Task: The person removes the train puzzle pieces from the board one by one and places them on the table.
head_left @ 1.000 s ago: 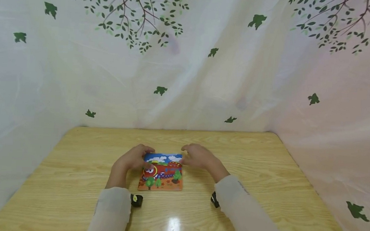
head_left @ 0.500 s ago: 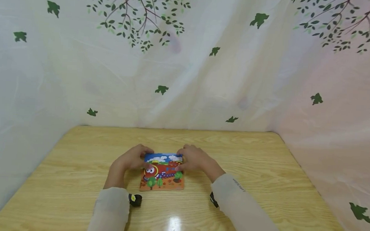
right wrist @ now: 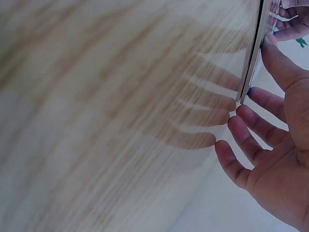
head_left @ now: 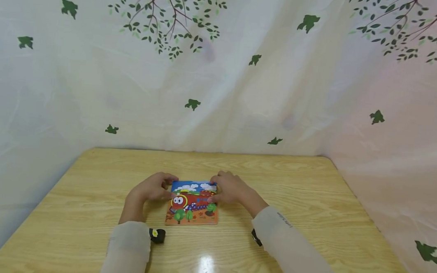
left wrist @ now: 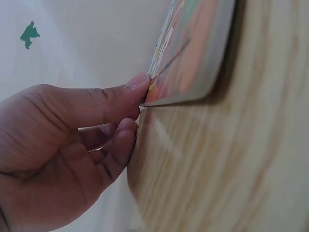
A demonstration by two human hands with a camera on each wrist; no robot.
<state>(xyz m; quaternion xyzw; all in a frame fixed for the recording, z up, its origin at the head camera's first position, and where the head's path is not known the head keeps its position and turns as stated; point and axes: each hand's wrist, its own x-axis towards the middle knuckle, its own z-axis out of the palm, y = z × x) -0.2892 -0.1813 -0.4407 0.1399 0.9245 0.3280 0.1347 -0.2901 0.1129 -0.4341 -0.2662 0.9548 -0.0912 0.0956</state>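
A flat, square picture board (head_left: 192, 209) with a red cartoon train, trees and a blue sky lies on the wooden table. My left hand (head_left: 153, 186) holds its left side, thumb at the edge and fingers around the far left corner. In the left wrist view, the left thumb (left wrist: 140, 82) touches the board's edge, with curled fingers below. On the opposite side my right hand (head_left: 232, 188) grips the far right corner between thumb and index finger. The right wrist view shows the other right fingers (right wrist: 241, 140) spread against the tabletop, and the board (right wrist: 253, 53) nearly edge-on.
The wood-grain table (head_left: 275, 176) extends around the board on every side. A pale curtain (head_left: 221, 91) printed with green leaves and branches hangs behind the table and along both sides. Dark bands (head_left: 157, 235) are worn at both wrists.
My right hand has come in from beside the board to take hold of its far right corner. My left hand has shifted slightly left, its thumb moving from the picture toward the edge.
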